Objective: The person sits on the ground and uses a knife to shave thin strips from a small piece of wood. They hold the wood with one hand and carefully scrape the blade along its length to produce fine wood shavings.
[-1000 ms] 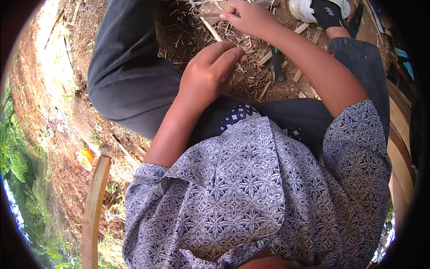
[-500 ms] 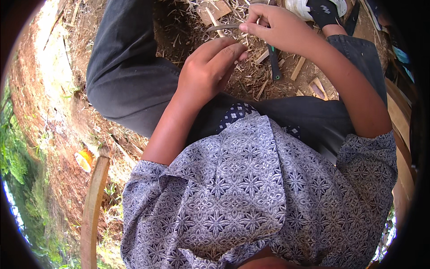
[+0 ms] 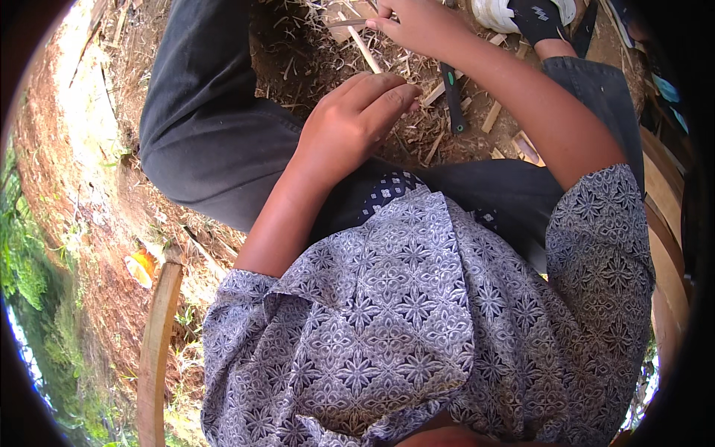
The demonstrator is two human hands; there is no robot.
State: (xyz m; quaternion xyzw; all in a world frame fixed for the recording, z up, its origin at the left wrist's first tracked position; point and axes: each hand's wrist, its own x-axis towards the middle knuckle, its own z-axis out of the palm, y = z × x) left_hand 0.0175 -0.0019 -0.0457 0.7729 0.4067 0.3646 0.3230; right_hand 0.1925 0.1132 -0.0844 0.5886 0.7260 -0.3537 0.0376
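My left hand (image 3: 356, 119) is closed around a thin pale wooden stick (image 3: 363, 51), whose far end points away from me over the ground. My right hand (image 3: 417, 26), partly cut by the upper edge, grips a knife; its narrow dark blade (image 3: 344, 23) reaches left and crosses close to the stick's far end. The knife's handle is hidden in the fingers. Whether blade and stick touch, I cannot tell.
Wood shavings (image 3: 298, 56) litter the ground between my legs. A black-handled tool (image 3: 452, 100) with green marks lies there, near a small wood offcut (image 3: 527, 147). A flat wooden piece (image 3: 350, 16) lies farther off. A curved wooden bar (image 3: 159, 350) stands at the left.
My right hand with the knife has moved away from me and to the left, along the stick. More of the stick shows now. My left hand has barely shifted.
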